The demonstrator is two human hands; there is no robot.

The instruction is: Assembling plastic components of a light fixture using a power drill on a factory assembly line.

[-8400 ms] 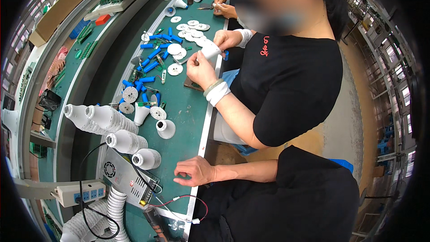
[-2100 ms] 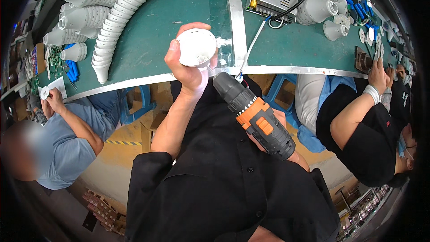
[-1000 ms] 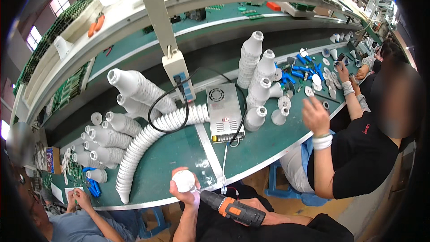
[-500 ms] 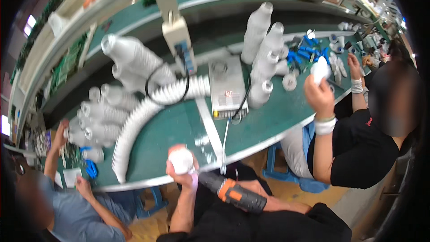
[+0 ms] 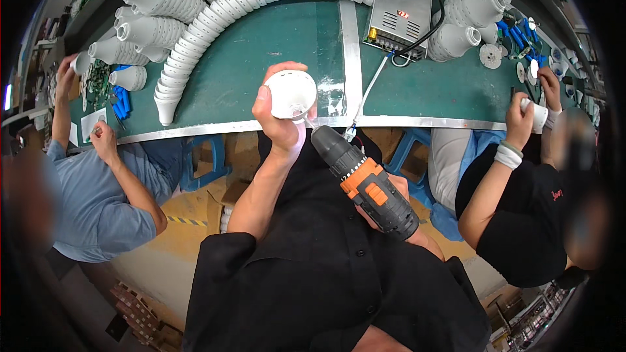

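Left hand [image 5: 282,125] gripping a white, flared plastic shell [image 5: 291,91] by the green desk's [image 5: 241,85] front edge, I clasp a black-and-orange power drill [image 5: 369,186] in my right hand [image 5: 400,186], long axis slanting left toward the shell.

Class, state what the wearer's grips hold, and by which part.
Left grip: white cup, by its outer side. Right grip: drill, exact hold hidden behind it.

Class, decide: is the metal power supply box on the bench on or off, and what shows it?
On, it seems: the small display on the metal power supply box glows red.
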